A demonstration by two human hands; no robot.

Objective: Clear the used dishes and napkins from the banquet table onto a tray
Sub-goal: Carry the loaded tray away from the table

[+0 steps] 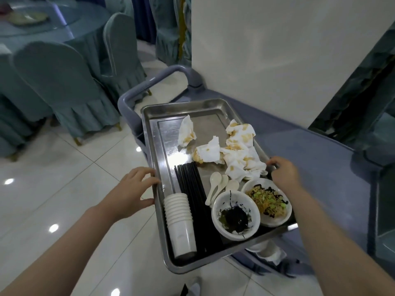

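Observation:
A steel tray point(154, 133) fills the middle of the view, held over a grey cart point(320, 159). My left hand point(131, 193) grips its left rim and my right hand point(283, 170) grips its right rim. On the tray lie stained white napkins point(235, 150), a bundle of black chopsticks point(192, 189), a stack of white cups point(180, 218) on its side, three white spoons point(220, 185), a bowl with dark leftovers point(235, 215) and a bowl with yellow-green leftovers point(269, 202).
A round banquet table point(53, 22) with a blue cloth stands at the far left, with covered chairs point(64, 88) around it. A white pillar point(277, 50) rises behind the cart. The floor is glossy white tile point(53, 189). The cart handle point(154, 82) curves past the tray's far end.

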